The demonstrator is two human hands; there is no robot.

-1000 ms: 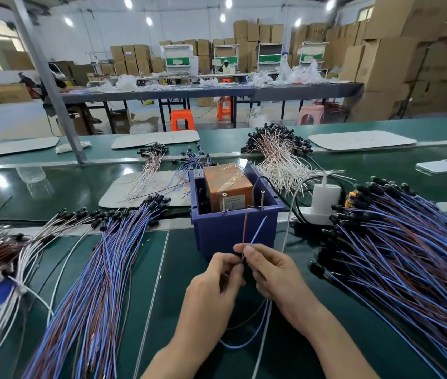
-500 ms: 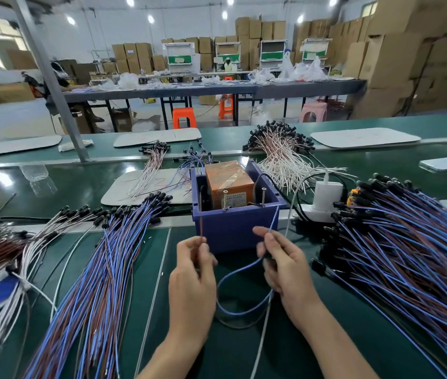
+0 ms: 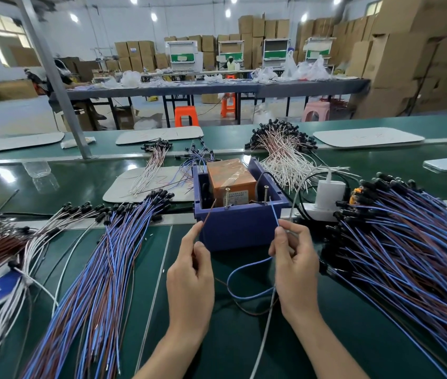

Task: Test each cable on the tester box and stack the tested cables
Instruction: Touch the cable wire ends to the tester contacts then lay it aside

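Just before the tester box (image 3: pixel 240 231), the left hand (image 3: pixel 190 280) pinched one brown lead (image 3: pixel 209 212) between thumb and forefinger. The right hand (image 3: pixel 294 266) pinched one blue lead (image 3: pixel 274 214) (both from one cable, looped on the green bench (image 3: pixel 148 310) between them). Both tips pointed up toward two upright screws (image 3: pixel 227 196) in the box. Two blue-and-brown heaps flanked it, the left pile (image 3: pixel 101 269) and the right pile (image 3: pixel 408 255).

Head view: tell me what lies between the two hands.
Slack of the blue wire and brown wire sags on the mat between the left hand and right hand; the box stands just beyond. Head view.
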